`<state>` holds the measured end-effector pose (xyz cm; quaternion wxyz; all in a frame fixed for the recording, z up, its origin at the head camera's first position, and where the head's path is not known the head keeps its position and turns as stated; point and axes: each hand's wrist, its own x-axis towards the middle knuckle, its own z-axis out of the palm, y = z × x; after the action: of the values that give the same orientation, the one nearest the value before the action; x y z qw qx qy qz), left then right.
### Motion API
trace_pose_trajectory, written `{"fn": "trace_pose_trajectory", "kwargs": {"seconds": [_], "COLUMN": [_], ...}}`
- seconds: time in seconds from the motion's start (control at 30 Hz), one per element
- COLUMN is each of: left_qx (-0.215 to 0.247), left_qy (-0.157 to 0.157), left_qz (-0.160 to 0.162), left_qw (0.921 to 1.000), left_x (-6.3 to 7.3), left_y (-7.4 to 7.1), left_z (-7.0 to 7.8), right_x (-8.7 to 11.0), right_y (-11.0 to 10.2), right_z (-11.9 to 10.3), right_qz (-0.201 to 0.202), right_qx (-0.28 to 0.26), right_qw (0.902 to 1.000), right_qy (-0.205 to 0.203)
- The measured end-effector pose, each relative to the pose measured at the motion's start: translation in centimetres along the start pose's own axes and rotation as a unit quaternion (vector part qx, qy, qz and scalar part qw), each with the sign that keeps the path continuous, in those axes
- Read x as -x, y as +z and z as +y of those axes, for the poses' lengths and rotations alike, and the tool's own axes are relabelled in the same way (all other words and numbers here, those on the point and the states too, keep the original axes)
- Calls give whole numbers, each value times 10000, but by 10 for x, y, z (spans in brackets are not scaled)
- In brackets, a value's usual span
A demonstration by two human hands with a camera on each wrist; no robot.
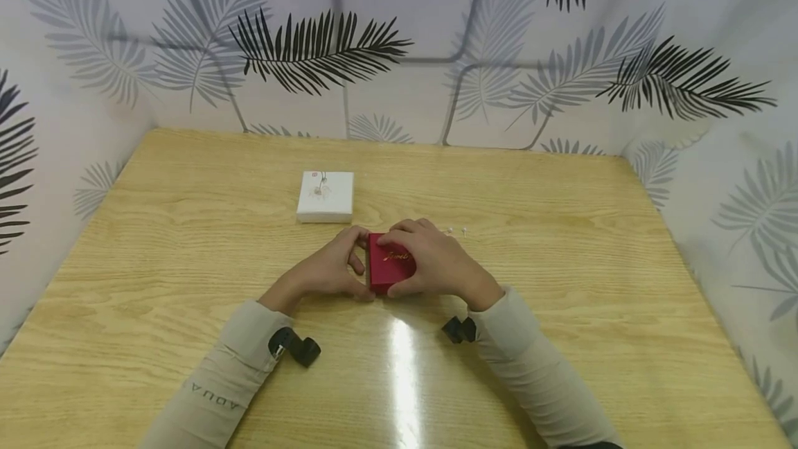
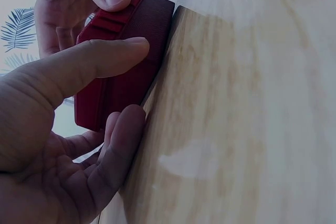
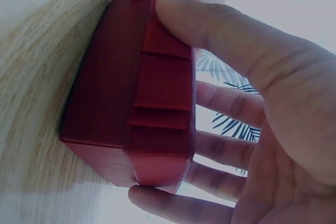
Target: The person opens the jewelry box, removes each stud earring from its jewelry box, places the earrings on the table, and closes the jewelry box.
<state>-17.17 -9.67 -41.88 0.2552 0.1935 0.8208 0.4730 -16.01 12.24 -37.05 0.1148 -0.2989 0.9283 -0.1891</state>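
One red box (image 1: 386, 270) sits on the wooden table (image 1: 592, 283), held from both sides: the left hand (image 1: 330, 267) curls round its left side, while the right hand (image 1: 436, 258) grips its upper part. A white box (image 1: 326, 205) lies behind to the left, two tiny studs (image 1: 464, 231) just beyond the right hand.

Left hand (image 1: 325, 267) cupped, right hand (image 1: 439, 260) curled

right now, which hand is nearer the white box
Left. The left hand is just below the white box in the head view; the right hand is farther, to its lower right.
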Motion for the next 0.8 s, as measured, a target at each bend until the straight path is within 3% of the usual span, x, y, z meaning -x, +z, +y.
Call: {"fn": "trace_pose_trajectory", "kwargs": {"seconds": [0.8], "left_qx": [-4], "left_qy": [20], "left_qz": [16], "left_qw": [10000], "left_x": [0], "left_y": [1], "left_z": [0], "right_x": [0], "right_y": [1], "right_z": [0], "right_qz": [38], "right_qx": [-94], "right_qw": [9999], "right_qy": [-19]}}
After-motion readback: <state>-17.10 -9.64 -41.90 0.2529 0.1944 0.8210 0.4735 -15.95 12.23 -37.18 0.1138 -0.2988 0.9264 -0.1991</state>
